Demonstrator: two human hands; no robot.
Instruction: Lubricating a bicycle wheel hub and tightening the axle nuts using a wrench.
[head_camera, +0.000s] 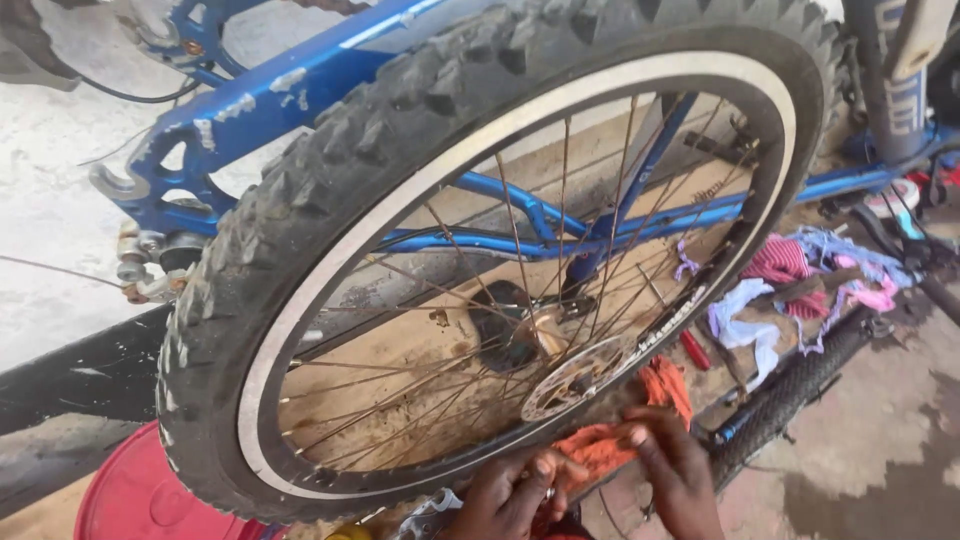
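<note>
Left hand (515, 495): at the bottom edge, fingers curled against the lower rim of the wheel (490, 250) – I cannot tell whether it grips anything.
Right hand (675, 470): fingers bent, pressing on the orange rag (625, 430) beside the rim.
Wheel: knobby tyre, tilted, fills the view – its hub and disc sit just above the hands.
Behind: blue bike frame (300, 85).
Right side: pile of coloured cloths (800, 285).
Lower left: red lid (140, 495).
</note>
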